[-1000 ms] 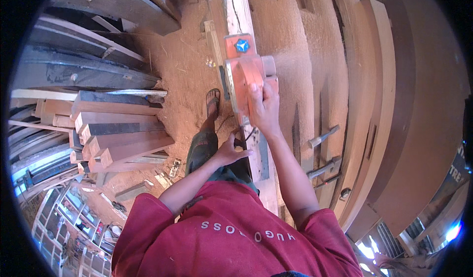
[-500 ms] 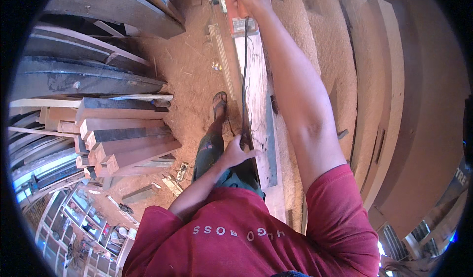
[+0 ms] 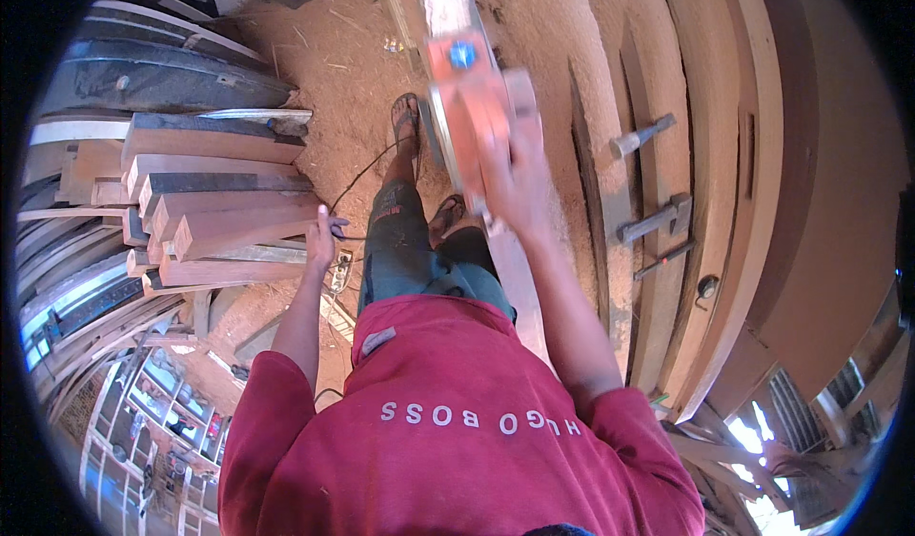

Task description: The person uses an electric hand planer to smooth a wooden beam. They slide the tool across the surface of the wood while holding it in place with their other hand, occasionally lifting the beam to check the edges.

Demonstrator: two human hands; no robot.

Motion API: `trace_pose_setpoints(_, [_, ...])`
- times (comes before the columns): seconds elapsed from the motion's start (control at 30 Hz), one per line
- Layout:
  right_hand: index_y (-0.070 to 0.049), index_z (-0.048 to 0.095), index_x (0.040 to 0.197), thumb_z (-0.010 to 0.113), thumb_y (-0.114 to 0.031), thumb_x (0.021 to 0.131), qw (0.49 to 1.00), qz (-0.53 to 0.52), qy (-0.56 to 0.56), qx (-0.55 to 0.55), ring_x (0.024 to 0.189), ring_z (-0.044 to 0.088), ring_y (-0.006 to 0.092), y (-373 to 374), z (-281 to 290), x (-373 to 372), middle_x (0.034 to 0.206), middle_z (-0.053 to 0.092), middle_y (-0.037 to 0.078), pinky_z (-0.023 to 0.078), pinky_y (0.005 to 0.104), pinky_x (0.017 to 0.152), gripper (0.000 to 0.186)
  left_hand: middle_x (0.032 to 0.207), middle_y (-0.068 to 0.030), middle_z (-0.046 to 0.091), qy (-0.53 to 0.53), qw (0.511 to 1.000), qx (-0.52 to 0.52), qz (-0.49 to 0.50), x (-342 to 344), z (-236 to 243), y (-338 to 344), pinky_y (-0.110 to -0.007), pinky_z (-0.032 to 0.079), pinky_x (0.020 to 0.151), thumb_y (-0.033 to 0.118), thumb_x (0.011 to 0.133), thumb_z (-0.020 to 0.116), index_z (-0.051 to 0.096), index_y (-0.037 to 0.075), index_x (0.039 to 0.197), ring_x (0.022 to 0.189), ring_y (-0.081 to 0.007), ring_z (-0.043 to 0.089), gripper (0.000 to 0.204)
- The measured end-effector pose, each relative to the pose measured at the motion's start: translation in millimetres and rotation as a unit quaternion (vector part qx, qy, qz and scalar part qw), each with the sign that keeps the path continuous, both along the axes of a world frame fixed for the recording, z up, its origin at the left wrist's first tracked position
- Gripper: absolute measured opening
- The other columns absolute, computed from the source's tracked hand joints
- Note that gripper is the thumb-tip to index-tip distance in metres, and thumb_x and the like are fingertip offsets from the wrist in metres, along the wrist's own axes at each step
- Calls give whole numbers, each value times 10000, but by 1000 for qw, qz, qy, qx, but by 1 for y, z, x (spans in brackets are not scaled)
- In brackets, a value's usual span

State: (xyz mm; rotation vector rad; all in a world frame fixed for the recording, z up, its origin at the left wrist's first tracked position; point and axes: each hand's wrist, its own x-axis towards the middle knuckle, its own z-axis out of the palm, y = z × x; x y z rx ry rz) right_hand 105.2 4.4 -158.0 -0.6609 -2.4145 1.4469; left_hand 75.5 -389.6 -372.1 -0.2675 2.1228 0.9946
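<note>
My right hand (image 3: 519, 182) is wrapped round the handle of an orange-red electric planer (image 3: 467, 83) with a blue knob at its front. The planer rests on a long wooden beam (image 3: 441, 0), whose pale planed face shows beyond it. Motion smears the tool and hand slightly. Off to the left, my left hand (image 3: 322, 239) is closed on the black power cord (image 3: 365, 166), which loops past my foot. Part of the cord is hidden behind my legs.
Stacked square timbers (image 3: 233, 231) lie at the left. On the right, a chisel (image 3: 643, 136), a hammer (image 3: 656, 220) and a thin rod-like tool (image 3: 664, 261) rest on sawdust-covered boards, near a small round object (image 3: 706, 286). Sawdust covers the floor (image 3: 329, 88).
My right hand has drawn the planer back along the beam toward me. My left hand has swung out to the left with the cord. The view has shifted, showing tools on the right.
</note>
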Motion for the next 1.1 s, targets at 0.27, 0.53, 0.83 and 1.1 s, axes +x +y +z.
trace_pose_setpoints(0.27, [38, 648, 1071, 617, -423, 920, 973, -22, -126, -190, 642, 627, 195, -73, -3, 273, 701, 623, 103, 499, 355, 603, 486, 621, -109, 634, -35, 995, 15, -89, 70, 21, 24, -353, 488, 700, 588, 1033, 225, 742, -43, 926, 666, -212, 611, 823])
trace_pose_setpoints(0.53, [16, 658, 975, 617, -414, 941, 960, -34, -139, -242, 601, 588, 102, -31, 2, 145, 649, 593, 34, 453, 283, 534, 433, 659, -100, 646, -54, 998, 6, -20, 43, 23, 18, -344, 457, 698, 625, 1017, 218, 739, -36, 941, 682, -197, 595, 846])
trace_pose_setpoints(0.83, [29, 669, 983, 591, -406, 959, 978, -27, -113, -174, 689, 634, 193, 28, -4, -68, 733, 657, 131, 487, 372, 630, 443, 688, -123, 675, -53, 997, -3, 57, -48, 8, 26, -361, 471, 769, 654, 1002, 178, 738, -38, 958, 719, -220, 620, 891])
trace_pose_setpoints(1.1, [18, 675, 1006, 592, -402, 965, 999, -9, 46, -5, 628, 614, 259, 79, -22, -272, 691, 622, 217, 437, 419, 578, 430, 824, -172, 701, -76, 975, 96, 185, -130, 12, 67, -363, 477, 846, 725, 967, 181, 696, -78, 984, 711, -250, 665, 954])
